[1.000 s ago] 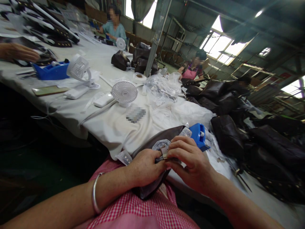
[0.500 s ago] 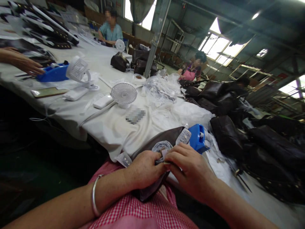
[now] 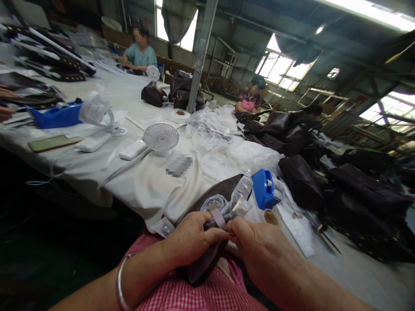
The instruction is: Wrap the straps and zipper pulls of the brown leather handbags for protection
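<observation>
My left hand point(image 3: 191, 238) and my right hand point(image 3: 259, 248) meet over my lap at the table's near edge. Both are closed on a bundled grey wrapped strap point(image 3: 216, 206) that lies on a dark brown leather bag point(image 3: 223, 186). A pale tape strip point(image 3: 216, 214) sticks up between my fingers. A silver bangle point(image 3: 120, 285) circles my left wrist. A blue tape dispenser point(image 3: 264, 188) stands just beyond my right hand.
On the white-clothed table point(image 3: 145, 181) stand two small white fans point(image 3: 161, 137) point(image 3: 95, 110), a blue tray point(image 3: 55, 117), a phone point(image 3: 50, 143) and plastic bags point(image 3: 214, 123). Dark leather bags point(image 3: 324, 181) pile at right. Two people sit at the far end; another person's hand point(image 3: 6, 103) shows at left.
My hands have dropped slightly toward my lap and the tape strip now stands up between them. The view has tilted up a little. The other person's hand at left has pulled back.
</observation>
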`<move>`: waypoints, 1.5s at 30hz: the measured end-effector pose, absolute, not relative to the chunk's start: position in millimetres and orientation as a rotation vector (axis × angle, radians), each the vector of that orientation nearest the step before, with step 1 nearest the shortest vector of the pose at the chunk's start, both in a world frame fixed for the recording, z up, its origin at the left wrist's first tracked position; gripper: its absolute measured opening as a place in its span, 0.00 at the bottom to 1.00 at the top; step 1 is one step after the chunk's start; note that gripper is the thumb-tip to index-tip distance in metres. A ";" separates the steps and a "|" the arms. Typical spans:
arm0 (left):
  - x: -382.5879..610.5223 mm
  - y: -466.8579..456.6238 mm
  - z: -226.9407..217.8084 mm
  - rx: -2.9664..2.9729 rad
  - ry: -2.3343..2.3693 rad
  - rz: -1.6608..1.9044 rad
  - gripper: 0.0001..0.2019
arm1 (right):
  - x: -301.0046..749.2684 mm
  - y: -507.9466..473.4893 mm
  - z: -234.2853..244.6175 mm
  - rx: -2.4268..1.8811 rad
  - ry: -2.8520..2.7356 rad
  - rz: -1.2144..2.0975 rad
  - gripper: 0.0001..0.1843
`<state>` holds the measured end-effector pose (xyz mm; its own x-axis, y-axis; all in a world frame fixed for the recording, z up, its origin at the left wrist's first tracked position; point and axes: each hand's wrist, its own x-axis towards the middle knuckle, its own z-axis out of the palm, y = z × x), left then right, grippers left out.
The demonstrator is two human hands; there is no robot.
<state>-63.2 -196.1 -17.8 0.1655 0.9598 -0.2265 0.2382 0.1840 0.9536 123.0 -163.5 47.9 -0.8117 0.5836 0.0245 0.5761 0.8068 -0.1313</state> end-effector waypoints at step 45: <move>-44.7 -207.4 -5.6 1.833 1.715 0.867 0.12 | 105.5 -103.5 66.2 -0.334 -2.652 0.394 0.11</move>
<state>-44.7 -207.4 -5.6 0.0134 0.9923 0.1230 0.6876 -0.0985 0.7194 105.5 -103.5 66.2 -0.8758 0.2930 0.3835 0.1688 0.9304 -0.3254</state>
